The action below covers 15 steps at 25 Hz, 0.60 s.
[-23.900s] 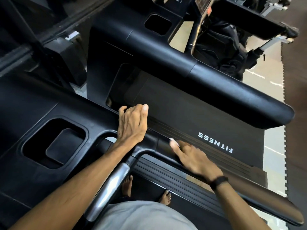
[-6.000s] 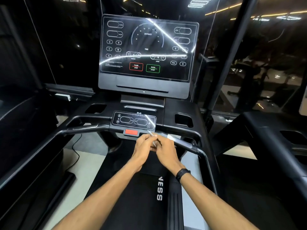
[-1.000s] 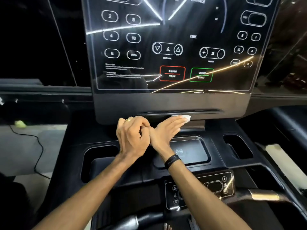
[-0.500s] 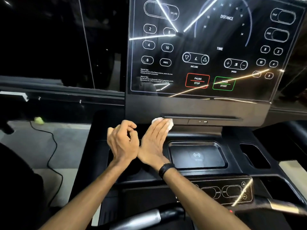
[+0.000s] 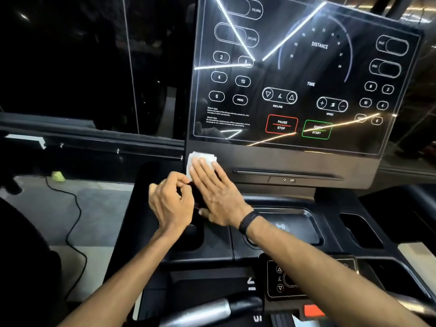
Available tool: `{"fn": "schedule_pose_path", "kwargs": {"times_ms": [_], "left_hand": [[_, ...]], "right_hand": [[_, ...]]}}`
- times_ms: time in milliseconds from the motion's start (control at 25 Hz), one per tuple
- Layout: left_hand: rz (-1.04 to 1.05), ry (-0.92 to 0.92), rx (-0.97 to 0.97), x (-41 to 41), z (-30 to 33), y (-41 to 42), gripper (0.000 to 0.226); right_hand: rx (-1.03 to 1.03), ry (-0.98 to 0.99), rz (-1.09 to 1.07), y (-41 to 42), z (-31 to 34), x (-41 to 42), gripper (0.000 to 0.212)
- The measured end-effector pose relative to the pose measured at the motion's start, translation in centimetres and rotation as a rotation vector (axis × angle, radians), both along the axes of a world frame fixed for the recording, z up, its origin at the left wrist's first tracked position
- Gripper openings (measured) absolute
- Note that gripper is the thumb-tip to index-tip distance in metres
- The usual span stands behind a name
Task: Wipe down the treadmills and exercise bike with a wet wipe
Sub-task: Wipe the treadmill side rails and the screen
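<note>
Straight, close-set fingers (image 5: 203,169) of the right hand (image 5: 218,197) press a folded white wet wipe (image 5: 200,159) against the treadmill console (image 5: 271,159) at its lower-left corner, centre frame. Left hand (image 5: 171,204) beside it, fingers curled, holding nothing visible. Phone tray (image 5: 309,232) at lower right holds nothing visible.

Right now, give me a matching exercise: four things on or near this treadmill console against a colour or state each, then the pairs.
Things:
1. wet wipe
2. PAUSE/STOP button
3. QUICK START button
4. left hand

Colour or state:
a. green outline
b. fingers curled, not on the wipe
c. red outline
d. white, pressed flat under the right hand

Pairs: 1-d, 2-c, 3-a, 4-b
</note>
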State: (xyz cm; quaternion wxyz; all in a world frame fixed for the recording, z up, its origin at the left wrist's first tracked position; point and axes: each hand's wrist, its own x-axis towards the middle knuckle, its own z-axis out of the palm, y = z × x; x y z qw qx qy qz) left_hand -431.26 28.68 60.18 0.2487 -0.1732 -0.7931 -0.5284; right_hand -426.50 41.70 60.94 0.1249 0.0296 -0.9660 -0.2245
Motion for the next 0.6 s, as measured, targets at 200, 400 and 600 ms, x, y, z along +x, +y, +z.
{"fn": "schedule_pose_path", "kwargs": {"times_ms": [200,400,600], "left_hand": [[0.014,-0.028,0.016,-0.4,1.2,-0.5,0.026],[0.01,-0.056,0.014,-0.6,1.2,-0.6,0.02],[-0.002,-0.027,-0.012,-0.9,1.6,-0.3,0.02]], "right_hand": [[0.281,-0.155,0.162,1.1,0.5,-0.7,0.115],[0.044,0.045,0.151,2.0,3.4,-3.1,0.097],[0.184,-0.11,0.354,3.8,2.5,-0.8,0.088]]}}
